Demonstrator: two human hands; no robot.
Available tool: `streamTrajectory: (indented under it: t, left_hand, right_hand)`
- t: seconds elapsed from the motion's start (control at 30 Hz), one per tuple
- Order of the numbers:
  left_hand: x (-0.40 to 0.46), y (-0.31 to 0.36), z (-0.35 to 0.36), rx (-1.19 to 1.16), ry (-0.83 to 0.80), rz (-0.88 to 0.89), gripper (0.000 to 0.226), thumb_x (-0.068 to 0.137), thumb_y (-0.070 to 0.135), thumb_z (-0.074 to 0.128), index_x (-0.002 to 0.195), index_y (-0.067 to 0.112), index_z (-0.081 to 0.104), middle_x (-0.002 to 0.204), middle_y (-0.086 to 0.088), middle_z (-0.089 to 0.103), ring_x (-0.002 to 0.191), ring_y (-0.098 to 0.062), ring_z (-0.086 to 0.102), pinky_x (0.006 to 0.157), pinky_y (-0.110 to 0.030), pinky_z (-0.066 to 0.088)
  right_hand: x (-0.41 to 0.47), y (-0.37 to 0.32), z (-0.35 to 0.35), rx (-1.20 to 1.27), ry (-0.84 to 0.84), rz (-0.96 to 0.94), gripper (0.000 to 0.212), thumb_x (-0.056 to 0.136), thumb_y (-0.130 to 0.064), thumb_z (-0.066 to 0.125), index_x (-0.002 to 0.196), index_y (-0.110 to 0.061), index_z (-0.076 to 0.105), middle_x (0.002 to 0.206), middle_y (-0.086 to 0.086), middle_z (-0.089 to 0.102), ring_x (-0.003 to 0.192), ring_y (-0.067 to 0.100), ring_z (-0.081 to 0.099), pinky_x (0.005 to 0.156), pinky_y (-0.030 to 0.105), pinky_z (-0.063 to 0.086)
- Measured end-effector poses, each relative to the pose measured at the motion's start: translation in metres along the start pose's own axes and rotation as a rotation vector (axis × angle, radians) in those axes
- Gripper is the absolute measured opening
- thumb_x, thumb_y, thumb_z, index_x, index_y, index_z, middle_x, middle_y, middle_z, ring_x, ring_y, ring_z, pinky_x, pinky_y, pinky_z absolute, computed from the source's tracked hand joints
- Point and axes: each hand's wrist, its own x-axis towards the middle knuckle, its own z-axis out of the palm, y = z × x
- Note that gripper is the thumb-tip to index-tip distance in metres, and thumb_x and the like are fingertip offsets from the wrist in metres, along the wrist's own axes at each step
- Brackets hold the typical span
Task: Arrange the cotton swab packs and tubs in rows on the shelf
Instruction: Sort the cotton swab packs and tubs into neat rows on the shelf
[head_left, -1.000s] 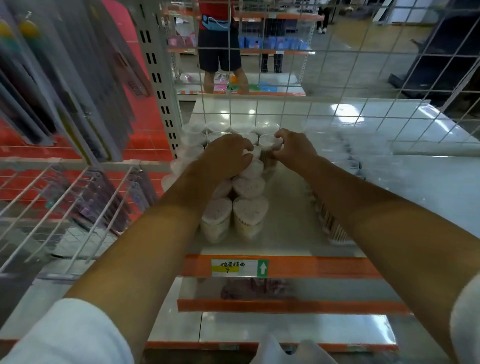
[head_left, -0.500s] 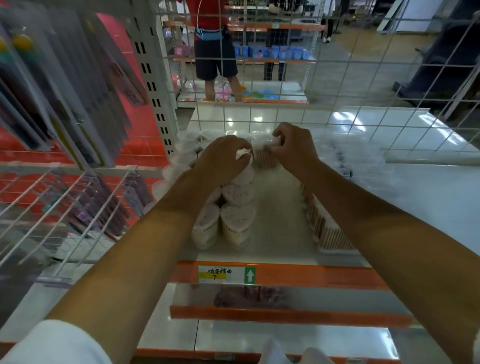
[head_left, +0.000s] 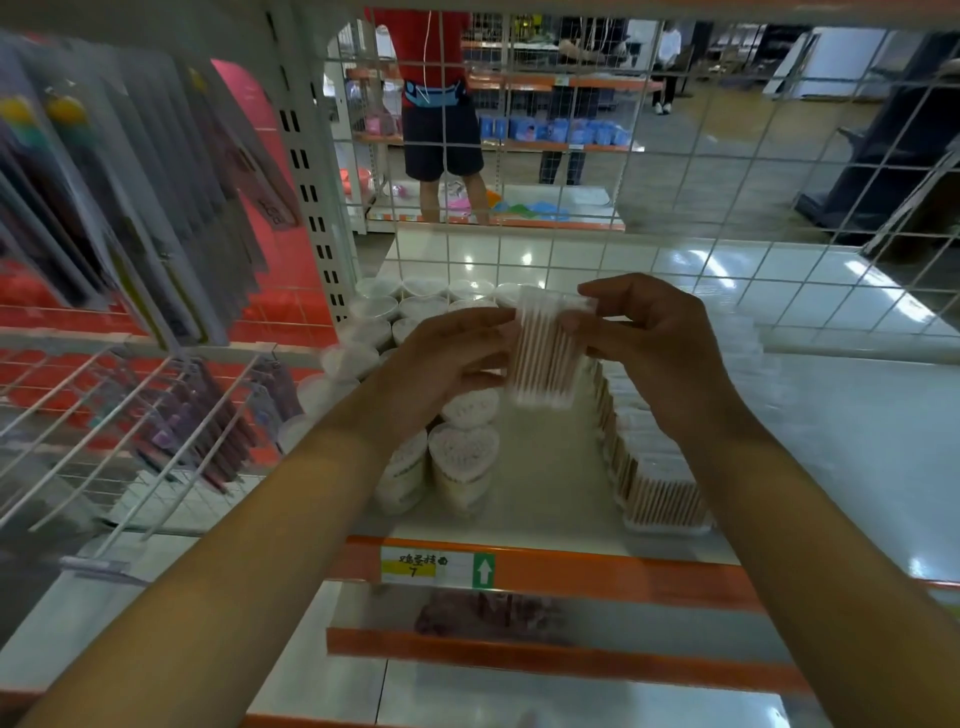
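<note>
A clear rectangular pack of wooden cotton swabs is held upright above the white shelf. My left hand grips its left side and my right hand pinches its right side and top. Below them, heart-shaped tubs stand in a row running back from the shelf's front. Round tubs fill the back left. A row of rectangular swab packs runs along the right of the open lane.
A white wire grid closes the shelf's back. Hanging packaged goods and wire hooks crowd the left. An orange shelf edge with a price label runs along the front. A person stands in the aisle behind the grid.
Both hands have lifted a rectangular swab pack from among the tubs at the back and brought it up and toward me; the camera has moved closer.
</note>
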Motion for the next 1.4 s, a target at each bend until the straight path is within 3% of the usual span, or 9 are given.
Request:
streamTrajectory:
  t: [0.13, 0.3, 0.4, 0.47, 0.63, 0.8, 0.93, 1.17, 1.4]
  left_hand:
    - [-0.008, -0.004, 0.000, -0.169, -0.163, -0.053, 0.047, 0.074, 0.037, 0.073, 0.115, 0.014, 0.064, 0.115, -0.015, 0.062, 0.106, -0.030, 0.060, 0.091, -0.040, 0.051]
    - [-0.014, -0.005, 0.006, -0.321, -0.347, -0.076, 0.060, 0.061, 0.038, 0.083, 0.112, 0.010, 0.065, 0.109, -0.010, 0.065, 0.103, -0.025, 0.062, 0.093, -0.041, 0.049]
    - [-0.016, -0.004, 0.012, -0.301, -0.305, -0.076, 0.071, 0.051, 0.037, 0.088, 0.112, 0.009, 0.065, 0.105, -0.010, 0.066, 0.103, -0.025, 0.062, 0.096, -0.046, 0.046]
    - [-0.018, 0.000, 0.015, -0.243, -0.227, -0.061, 0.076, 0.050, 0.034, 0.088, 0.115, 0.009, 0.060, 0.105, -0.010, 0.066, 0.102, -0.026, 0.063, 0.089, -0.042, 0.052]
    - [-0.016, 0.005, 0.030, 0.249, 0.199, 0.063, 0.035, 0.073, 0.023, 0.075, 0.104, 0.028, 0.058, 0.101, -0.001, 0.067, 0.091, -0.016, 0.066, 0.074, -0.026, 0.057]
    - [-0.012, -0.001, 0.042, 0.536, 0.407, 0.190, 0.046, 0.074, 0.031, 0.075, 0.112, 0.033, 0.047, 0.092, 0.018, 0.056, 0.083, 0.002, 0.057, 0.063, -0.005, 0.046]
    - [-0.010, -0.002, 0.050, 0.642, 0.504, 0.277, 0.054, 0.074, 0.033, 0.074, 0.120, 0.020, 0.048, 0.099, 0.013, 0.058, 0.088, -0.004, 0.057, 0.074, -0.019, 0.049]
    - [-0.002, -0.008, 0.047, 0.745, 0.517, 0.324, 0.055, 0.077, 0.032, 0.071, 0.123, 0.013, 0.047, 0.110, -0.001, 0.061, 0.096, -0.015, 0.058, 0.078, -0.031, 0.049]
    - [0.023, -0.011, 0.011, 1.046, 0.352, 0.273, 0.036, 0.088, 0.018, 0.060, 0.123, 0.009, 0.053, 0.114, -0.006, 0.059, 0.102, -0.016, 0.054, 0.074, -0.016, 0.034]
  right_hand:
    - [-0.006, -0.002, -0.004, 0.192, -0.087, -0.004, 0.022, 0.070, -0.002, 0.072, 0.087, -0.015, 0.066, 0.071, -0.009, 0.070, 0.074, 0.004, 0.066, 0.066, 0.016, 0.050]
    - [-0.006, 0.007, -0.005, 0.406, -0.270, 0.037, 0.044, 0.058, -0.040, 0.082, 0.096, -0.020, 0.072, 0.093, -0.001, 0.071, 0.093, 0.019, 0.064, 0.079, 0.032, 0.053]
    - [-0.009, 0.006, -0.003, 0.494, -0.345, 0.069, 0.037, 0.065, -0.035, 0.073, 0.099, -0.020, 0.072, 0.095, 0.002, 0.070, 0.092, 0.021, 0.063, 0.077, 0.034, 0.052]
    - [-0.011, 0.002, -0.004, 0.401, -0.270, 0.082, 0.031, 0.068, -0.030, 0.068, 0.098, -0.023, 0.072, 0.094, 0.000, 0.071, 0.091, 0.020, 0.065, 0.080, 0.036, 0.051]
    - [-0.011, -0.010, -0.005, 0.142, 0.015, 0.071, 0.018, 0.090, -0.013, 0.056, 0.104, -0.020, 0.063, 0.088, -0.004, 0.071, 0.073, 0.012, 0.065, 0.064, 0.026, 0.049]
    - [-0.012, -0.021, 0.004, -0.321, -0.038, -0.046, 0.046, 0.083, -0.035, 0.064, 0.126, -0.023, 0.052, 0.104, -0.008, 0.062, 0.079, 0.001, 0.062, 0.067, 0.016, 0.050]
    - [-0.012, -0.024, 0.011, -0.509, -0.039, -0.166, 0.055, 0.078, -0.036, 0.070, 0.127, -0.019, 0.052, 0.115, 0.000, 0.060, 0.083, 0.010, 0.062, 0.073, 0.022, 0.050]
    - [-0.001, -0.008, 0.021, -0.630, -0.006, -0.225, 0.049, 0.078, -0.030, 0.069, 0.121, -0.010, 0.057, 0.115, 0.011, 0.056, 0.101, 0.023, 0.055, 0.083, 0.042, 0.050]
    - [0.040, 0.031, 0.023, -0.796, -0.053, -0.064, 0.060, 0.077, -0.026, 0.072, 0.129, -0.009, 0.048, 0.125, 0.014, 0.047, 0.107, 0.023, 0.049, 0.082, 0.022, 0.036]
